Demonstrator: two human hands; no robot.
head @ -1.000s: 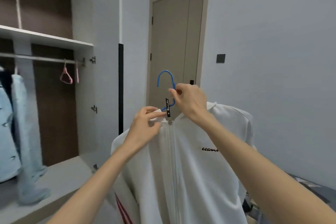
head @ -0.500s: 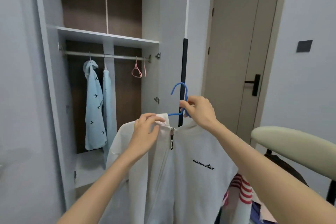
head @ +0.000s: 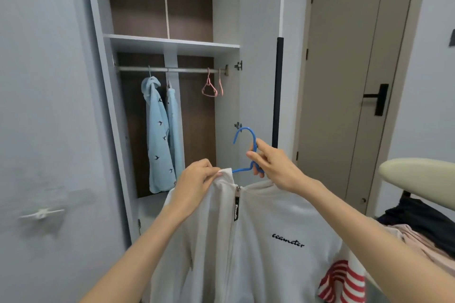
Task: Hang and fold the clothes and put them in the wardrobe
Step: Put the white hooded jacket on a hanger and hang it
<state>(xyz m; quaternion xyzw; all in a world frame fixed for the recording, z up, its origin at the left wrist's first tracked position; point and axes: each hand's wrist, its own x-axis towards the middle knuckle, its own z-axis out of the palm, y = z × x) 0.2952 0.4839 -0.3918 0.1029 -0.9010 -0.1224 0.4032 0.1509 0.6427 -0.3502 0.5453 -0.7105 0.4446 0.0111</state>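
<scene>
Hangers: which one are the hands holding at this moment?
The blue hanger, carrying the white jacket: the right hand grips it below its hook. The pink hangers hang bare on the rail; the rest there carry light blue clothes.

Soft even indoor light, faint shadows; wide-angle bending at edges, slight blur.

Wardrobe [head: 226, 19] in upper centre of frame; shelf [head: 172, 43] across it, rail [head: 187, 69] just beneath. Two garments [head: 158, 138] hang at the rail's left end, two bare hangers [head: 209, 88] at its right end. Jacket [head: 270, 229] fills lower centre, in front of the wardrobe, on a hanger [head: 243, 131] whose hook rises above the collar. Left hand [head: 197, 182] pinches the collar's left side; right hand [head: 275, 167] grips the hanger neck. Door [head: 344, 81] at right; heap of clothes [head: 423, 229] at lower right.
</scene>
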